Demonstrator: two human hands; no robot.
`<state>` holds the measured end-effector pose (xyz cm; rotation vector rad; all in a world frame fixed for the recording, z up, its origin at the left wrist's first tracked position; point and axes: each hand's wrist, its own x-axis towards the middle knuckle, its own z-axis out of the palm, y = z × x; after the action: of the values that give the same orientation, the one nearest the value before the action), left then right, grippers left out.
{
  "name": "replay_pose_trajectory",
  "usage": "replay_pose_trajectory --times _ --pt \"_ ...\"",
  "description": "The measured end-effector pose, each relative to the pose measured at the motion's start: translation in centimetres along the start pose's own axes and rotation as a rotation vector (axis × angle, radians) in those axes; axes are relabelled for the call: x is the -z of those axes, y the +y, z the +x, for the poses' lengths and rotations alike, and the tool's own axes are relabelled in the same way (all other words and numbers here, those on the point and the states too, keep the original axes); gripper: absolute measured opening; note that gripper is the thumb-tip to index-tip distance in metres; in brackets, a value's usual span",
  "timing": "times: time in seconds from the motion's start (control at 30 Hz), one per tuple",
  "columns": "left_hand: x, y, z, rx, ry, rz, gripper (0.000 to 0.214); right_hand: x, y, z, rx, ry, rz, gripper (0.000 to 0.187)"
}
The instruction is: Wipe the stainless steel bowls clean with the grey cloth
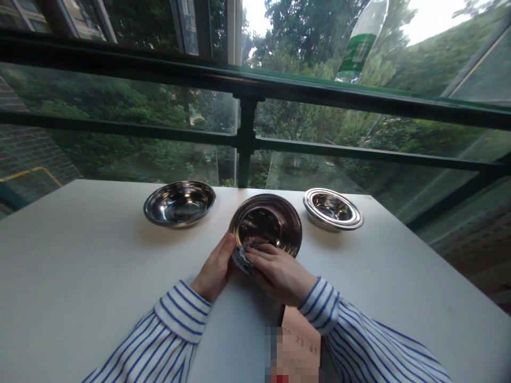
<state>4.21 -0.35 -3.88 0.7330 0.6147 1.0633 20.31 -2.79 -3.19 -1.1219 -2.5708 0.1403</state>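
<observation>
A steel bowl [271, 221] is tilted up on the white table [80, 266], its inside facing me. My left hand [215, 268] grips its near left rim with the thumb on the edge. My right hand [281, 274] presses a dark patterned cloth [242, 259] against the bowl's lower rim, fingers closed over the cloth. Both sleeves are blue-and-white striped.
A second steel bowl [179, 203] sits at the back left and a stack of steel bowls [332, 208] at the back right. A black railing [247, 85] with glass runs behind the table. A plastic bottle [361, 42] stands on the railing.
</observation>
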Motion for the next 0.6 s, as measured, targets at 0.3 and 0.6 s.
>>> replay_pose_trajectory --times 0.3,0.6 --pt "0.2 0.0 -0.1 0.055 0.007 0.034 0.050 1.3 -0.3 0.0 -0.040 -0.103 -0.032 0.029" --pt "0.3 -0.3 0.0 0.094 0.020 0.026 0.055 -0.1 0.0 1.0 -0.080 0.022 -0.208 0.035"
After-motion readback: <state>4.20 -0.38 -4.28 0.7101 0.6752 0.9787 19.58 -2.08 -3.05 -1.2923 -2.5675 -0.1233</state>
